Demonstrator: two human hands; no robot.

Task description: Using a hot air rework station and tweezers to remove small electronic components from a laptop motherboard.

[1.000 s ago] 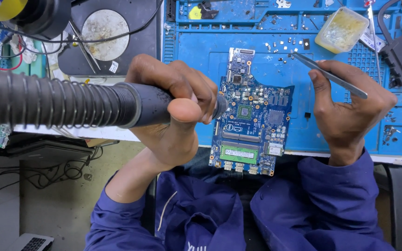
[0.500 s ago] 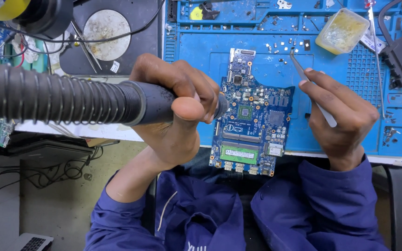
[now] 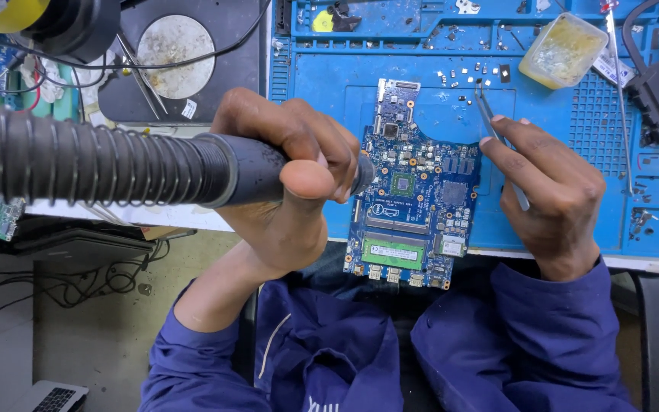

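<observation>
Tweezers (image 3: 499, 137) now point up-screen in the right hand's (image 3: 554, 194) grip; left hand (image 3: 287, 179) clasps the horizontal hot-air handle (image 3: 249, 169).

Our left hand (image 3: 287, 179) is curled into a closed grip, the fingers wrapped over the top and the thumb pressed flat along the near side, its pad facing us. The wrist bends up and the bare forearm runs down and to the left into a rolled blue sleeve. Our right hand (image 3: 554, 191) sits to the right, palm down, the fingers drawn together in a tight pinch with the index finger stretched forward and up-left. Its wrist is straight, and the blue sleeve covers the forearm to the cuff. The two hands are apart.
</observation>
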